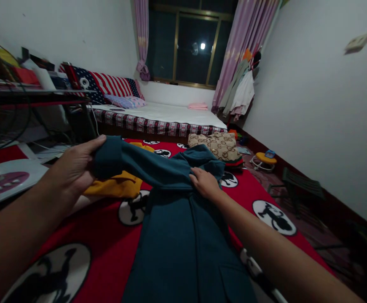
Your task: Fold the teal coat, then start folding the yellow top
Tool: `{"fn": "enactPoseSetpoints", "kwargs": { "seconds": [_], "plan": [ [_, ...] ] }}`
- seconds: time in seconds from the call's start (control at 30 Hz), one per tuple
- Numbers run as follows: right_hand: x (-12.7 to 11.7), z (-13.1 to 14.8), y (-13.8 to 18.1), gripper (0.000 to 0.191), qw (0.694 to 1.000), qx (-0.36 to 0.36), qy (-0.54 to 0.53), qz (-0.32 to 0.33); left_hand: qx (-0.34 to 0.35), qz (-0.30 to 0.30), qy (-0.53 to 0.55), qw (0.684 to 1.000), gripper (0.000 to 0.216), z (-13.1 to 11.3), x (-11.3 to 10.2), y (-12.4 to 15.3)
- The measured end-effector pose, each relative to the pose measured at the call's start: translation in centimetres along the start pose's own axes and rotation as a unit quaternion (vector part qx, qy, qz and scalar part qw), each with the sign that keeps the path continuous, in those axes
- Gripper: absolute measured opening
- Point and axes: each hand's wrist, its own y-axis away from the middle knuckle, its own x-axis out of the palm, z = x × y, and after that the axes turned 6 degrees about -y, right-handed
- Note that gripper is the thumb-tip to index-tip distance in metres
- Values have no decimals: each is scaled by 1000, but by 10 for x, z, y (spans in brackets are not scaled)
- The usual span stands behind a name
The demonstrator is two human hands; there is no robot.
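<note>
A person's two bare hands work over a dark teal garment [173, 240] spread on a red blanket [107, 240] printed with white circles and black figures. The garment lies in the middle, its body running toward the viewer and off the bottom edge, with a flap-like detail at lower right.

The left hand [74, 166] has its fingers closed around the cuff [109, 158], holding the sleeve [148, 164] out to the left, above a mustard-yellow cloth [120, 185]. The right hand [206, 184] rests on the upper part of the garment, near where the sleeve joins; its fingers are bent against the fabric, and whether they pinch it cannot be told.

Just beyond the garment's top end sits a tan patterned bundle [215, 145]. Farther back, a bed [167, 112] with a white sheet stands beneath a dark window [196, 50] framed by lilac curtains [237, 33]. A cluttered counter [66, 99] is at the left. On the right, a small yellow-topped stool [265, 158] stands on the floor near the wall, and clothes [244, 92] hang by the curtain.
</note>
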Motion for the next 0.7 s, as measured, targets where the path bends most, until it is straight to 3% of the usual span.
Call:
{"fn": "enactPoseSetpoints", "kwargs": {
  "seconds": [0.1,0.2,0.33,0.43,0.5,0.57,0.63,0.7],
  "plan": [
    [12,7,10,53,998,-20,-3,52,29,30,-10,999,22,-8,9,27],
    [12,9,13,55,997,6,-39,64,91,106,-63,988,23,-17,22,65],
    [0,15,32,35,990,-8,-129,-55,152,234,-146,949,26,-15,24,106],
    [-4,25,63,18,973,-57,-183,-127,181,226,-242,926,26,4,8,109],
    [-4,30,83,15,966,-85,-209,-127,203,240,-324,892,30,23,-6,102],
    [-2,34,98,15,964,-98,-222,-109,246,295,-399,833,45,43,-16,97],
    [1,34,105,18,966,-90,-221,-96,292,336,-455,771,63,61,-21,96],
    [6,33,105,28,972,-61,-210,-86,325,332,-493,736,71,76,-21,97]
  ]
}}
